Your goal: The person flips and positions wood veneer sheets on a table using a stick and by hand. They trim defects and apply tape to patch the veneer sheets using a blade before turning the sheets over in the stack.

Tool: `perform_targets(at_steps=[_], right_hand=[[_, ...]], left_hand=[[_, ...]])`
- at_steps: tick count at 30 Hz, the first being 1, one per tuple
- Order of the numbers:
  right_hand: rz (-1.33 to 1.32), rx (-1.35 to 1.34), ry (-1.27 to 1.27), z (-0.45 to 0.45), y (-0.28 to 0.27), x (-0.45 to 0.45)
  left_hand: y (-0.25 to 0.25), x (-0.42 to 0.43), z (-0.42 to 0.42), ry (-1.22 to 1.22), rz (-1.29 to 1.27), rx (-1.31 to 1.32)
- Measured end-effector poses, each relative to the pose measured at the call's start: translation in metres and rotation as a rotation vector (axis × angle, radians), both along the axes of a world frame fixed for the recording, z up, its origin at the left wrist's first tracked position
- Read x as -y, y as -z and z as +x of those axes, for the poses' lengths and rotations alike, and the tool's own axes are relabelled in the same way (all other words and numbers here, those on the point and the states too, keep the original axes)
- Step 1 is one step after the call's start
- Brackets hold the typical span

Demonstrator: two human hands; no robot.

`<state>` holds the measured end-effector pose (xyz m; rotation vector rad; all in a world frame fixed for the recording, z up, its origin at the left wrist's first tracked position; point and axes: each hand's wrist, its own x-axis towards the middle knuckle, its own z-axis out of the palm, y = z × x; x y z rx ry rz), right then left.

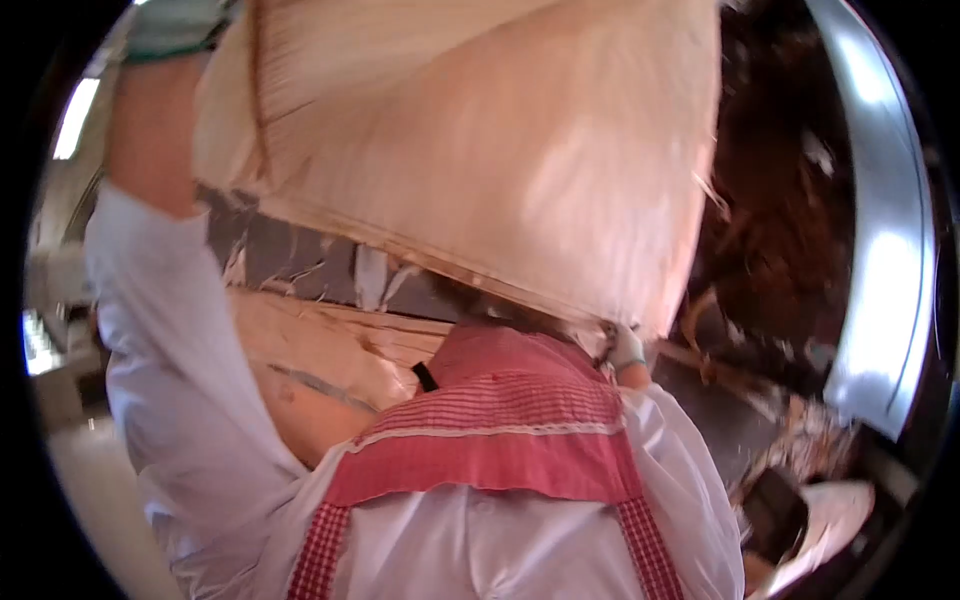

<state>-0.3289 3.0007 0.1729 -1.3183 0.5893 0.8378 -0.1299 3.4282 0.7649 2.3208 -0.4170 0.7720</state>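
Observation:
A large, thin, pale sheet of wood veneer [480, 150] fills the upper middle of the view, its near edge close to my chest. My right hand [626, 348], in a light work glove, is closed on the sheet's near right corner. At the upper left, my left hand [180, 28] reaches far forward in a pale glove with a green cuff. It is beside the sheet's left edge, but its fingers are hidden and blurred at the frame's border. A fold or overlapping layer shows along the sheet's left side.
Under the sheet lies more veneer [320, 350], close to my left forearm. A dark surface [300, 265] with torn scraps shows beyond it. Veneer scraps [815, 440] lie on the right, below a long shiny metal panel [885, 240].

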Motion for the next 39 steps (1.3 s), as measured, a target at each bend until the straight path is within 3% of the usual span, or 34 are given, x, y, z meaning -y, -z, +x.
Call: perform_targets(at_steps=[2,4,5,7,9,11,12,14,16,18,20,22,23,27,30,32,34,35,38,39], right_hand=[[-0.105,-0.125,0.307,-0.006,-0.003,-0.014],[-0.172,-0.038,0.289,-0.019,0.034,-0.01],[-0.196,-0.154,0.418,-0.014,0.015,-0.016],[-0.178,-0.256,0.633,-0.012,-0.013,-0.028],[-0.124,-0.192,0.738,-0.016,-0.007,-0.03],[-0.077,-0.136,0.906,-0.024,-0.005,-0.037],[-0.124,-0.138,0.928,-0.025,-0.01,-0.041],[-0.213,-0.142,0.983,-0.024,-0.028,-0.052],[-0.155,-0.112,0.937,-0.018,-0.038,-0.055],[-0.198,-0.1,0.886,-0.008,-0.065,-0.066],[-0.145,0.047,0.901,-0.015,0.018,-0.05],[-0.139,-0.151,1.143,0.003,-0.016,-0.067],[-0.208,-0.203,1.127,0.012,-0.059,-0.077],[-0.333,0.105,1.12,0.014,-0.049,-0.082],[-0.461,0.516,0.999,0.022,-0.061,-0.081],[-0.549,0.551,0.845,0.034,-0.077,-0.07],[-0.381,0.597,0.797,0.05,-0.157,-0.089],[-0.345,0.642,0.767,0.057,-0.182,-0.097],[-0.265,0.773,0.65,0.077,-0.229,-0.121],[-0.259,0.809,0.595,0.082,-0.237,-0.131]], left_hand=[[0.021,0.024,-0.012,0.02,-0.071,-0.052],[0.046,0.04,-0.012,-0.008,-0.137,-0.074],[0.059,0.041,-0.009,0.024,-0.177,-0.122],[0.107,-0.017,0.016,0.095,-0.135,-0.134],[0.154,-0.046,0.032,0.164,0.149,-0.052],[0.177,-0.006,0.005,0.061,0.119,-0.355],[0.19,0.007,0.0,-0.078,-0.119,-0.692],[0.219,0.024,-0.004,-0.14,-0.172,-0.887],[0.271,0.021,-0.004,0.061,-0.384,-0.856],[0.298,0.035,-0.015,0.112,-0.519,-0.812],[0.314,0.048,-0.027,0.134,-0.645,-0.827],[0.331,0.055,-0.031,0.149,-0.703,-0.852],[0.342,0.051,-0.03,0.18,-0.653,-0.9],[0.344,0.07,-0.043,0.146,-0.681,-0.843],[0.356,0.071,-0.044,0.194,-0.568,-0.873],[0.353,0.082,-0.051,0.175,-0.456,-0.903],[0.355,0.092,-0.053,0.154,-0.264,-0.934],[0.353,0.101,-0.058,0.162,-0.362,-0.948],[0.356,0.108,-0.069,0.502,-0.054,-0.88],[0.351,0.111,-0.076,0.508,0.009,-0.917]])
